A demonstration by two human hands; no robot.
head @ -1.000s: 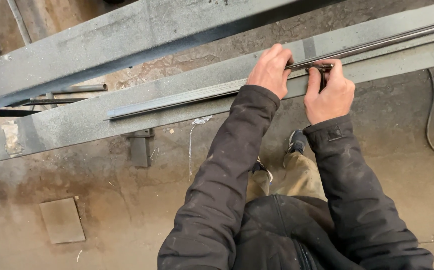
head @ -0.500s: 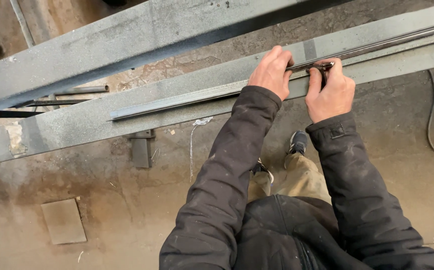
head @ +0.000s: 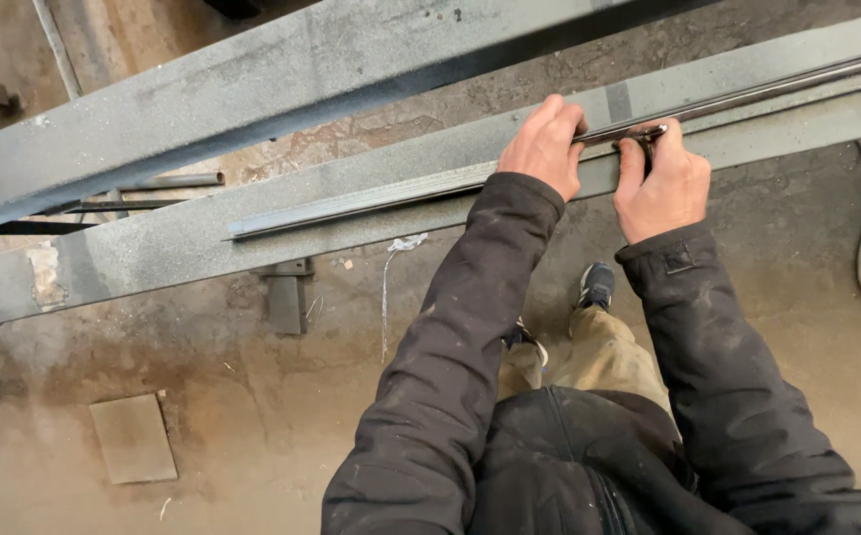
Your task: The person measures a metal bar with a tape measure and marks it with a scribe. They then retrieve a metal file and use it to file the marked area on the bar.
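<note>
- Both hands are up on the long steel beam (head: 153, 253), working side by side on the thin metal strip (head: 351, 206) that lies along its top.
- The left hand (head: 544, 147) is curled over the strip, fingers (head: 561, 111) folded down across it and thumb tucked under the beam's near edge: a closed grip on the strip.
- The right hand (head: 663, 183) sits just beside it, fingers pinched shut around a small dark tool (head: 648, 134) pressed onto the strip; what kind of tool it is, I cannot tell.
- The strip runs out both ways from the fingers: leftward to a free end, well apart from the hands, and rightward as a dark rod-like length (head: 777, 89) toward the frame's edge.
- By my judgement the strip is laid and roughly lined up with the beam; the work at the fingertips looks like it is mid-step, not finished.
- Left of the fingers nothing visible fastens the strip, so that stretch appears undone.
</note>
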